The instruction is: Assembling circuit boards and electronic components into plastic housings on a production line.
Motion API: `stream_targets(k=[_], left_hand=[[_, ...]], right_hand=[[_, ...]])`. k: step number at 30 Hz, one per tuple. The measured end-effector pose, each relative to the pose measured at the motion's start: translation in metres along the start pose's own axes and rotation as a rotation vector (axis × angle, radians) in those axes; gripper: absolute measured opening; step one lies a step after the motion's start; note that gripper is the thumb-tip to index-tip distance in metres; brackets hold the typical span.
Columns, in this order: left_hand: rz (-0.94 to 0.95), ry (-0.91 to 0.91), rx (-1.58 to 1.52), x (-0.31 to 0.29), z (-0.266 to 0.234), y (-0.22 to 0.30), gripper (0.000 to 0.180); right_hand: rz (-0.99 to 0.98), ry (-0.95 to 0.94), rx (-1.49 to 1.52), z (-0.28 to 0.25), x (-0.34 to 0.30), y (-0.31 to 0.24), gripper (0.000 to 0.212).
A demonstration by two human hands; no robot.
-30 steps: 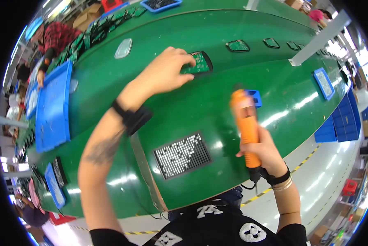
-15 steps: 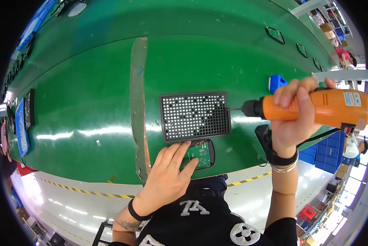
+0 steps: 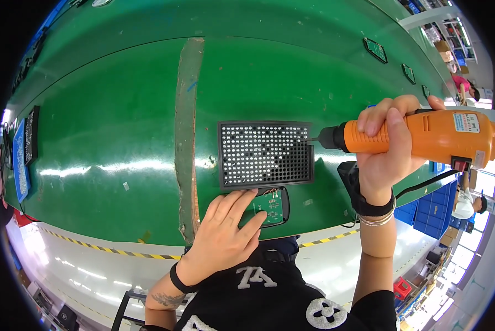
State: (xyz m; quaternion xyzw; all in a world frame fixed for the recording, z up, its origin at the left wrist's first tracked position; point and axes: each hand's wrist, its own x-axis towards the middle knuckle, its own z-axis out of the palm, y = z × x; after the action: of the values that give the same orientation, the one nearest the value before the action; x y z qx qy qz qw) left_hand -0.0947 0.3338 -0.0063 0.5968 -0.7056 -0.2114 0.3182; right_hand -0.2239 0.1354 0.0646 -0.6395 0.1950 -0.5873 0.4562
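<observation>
My right hand (image 3: 388, 140) is wrapped round an orange electric screwdriver (image 3: 451, 132) held nearly level, its black nose and thin bit pointing left. The bit's tip is over the right side of a black perforated tray (image 3: 269, 185), near its upper corner; whether it touches a screw is too small to tell. Many silver screw heads fill the tray's holes, while the lower right holes are dark. Just below the tray lies a green circuit board (image 3: 275, 205) in a black rounded casing. My left hand (image 3: 222, 223) grips its left side, thumb over the board and fingers at the upper edge.
Several similar boards, one a black-framed board (image 3: 375, 49), lie at the far right. A blue tray (image 3: 21, 160) and a black tray (image 3: 32, 135) sit at the far left. A worn strip (image 3: 185, 127) crosses the green table. Blue crates (image 3: 435, 207) stand beyond the right edge.
The screwdriver has moved slightly left and up, bringing its bit from the tray's right rim toward the upper right holes. My left hand keeps its place on the board.
</observation>
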Motion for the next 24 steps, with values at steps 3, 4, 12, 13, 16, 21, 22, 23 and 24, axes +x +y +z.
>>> stream_targets(k=[3,4,12,13,16,21,22,23,24], left_hand=[[0.004,0.003,-0.002,0.000,0.000,0.000,0.036],[0.005,0.003,-0.002,0.000,0.000,-0.001,0.036],[0.007,0.003,-0.010,0.000,0.000,-0.001,0.037],[0.015,0.003,-0.009,0.000,0.001,-0.001,0.037],[0.029,0.001,-0.022,0.001,0.004,0.001,0.036],[0.023,0.019,-0.052,0.008,0.014,0.010,0.035],[0.013,0.033,-0.058,0.010,0.015,0.012,0.035],[0.012,0.036,-0.061,0.010,0.016,0.012,0.035],[0.006,0.054,-0.062,0.011,0.018,0.012,0.035]], right_hand=[[0.035,0.052,0.031,0.001,0.001,0.000,0.052],[0.035,0.057,0.033,0.001,0.001,0.001,0.052],[0.031,0.027,0.029,0.001,-0.001,0.003,0.050],[0.020,-0.001,0.013,0.000,-0.001,0.003,0.047],[0.037,-0.221,0.063,-0.005,0.009,0.001,0.046],[0.121,-0.589,0.175,-0.002,0.018,0.001,0.048],[0.137,-0.587,0.160,0.000,0.017,0.000,0.048],[0.139,-0.591,0.158,0.002,0.014,-0.001,0.048],[0.139,-0.446,0.122,0.005,0.009,-0.003,0.049]])
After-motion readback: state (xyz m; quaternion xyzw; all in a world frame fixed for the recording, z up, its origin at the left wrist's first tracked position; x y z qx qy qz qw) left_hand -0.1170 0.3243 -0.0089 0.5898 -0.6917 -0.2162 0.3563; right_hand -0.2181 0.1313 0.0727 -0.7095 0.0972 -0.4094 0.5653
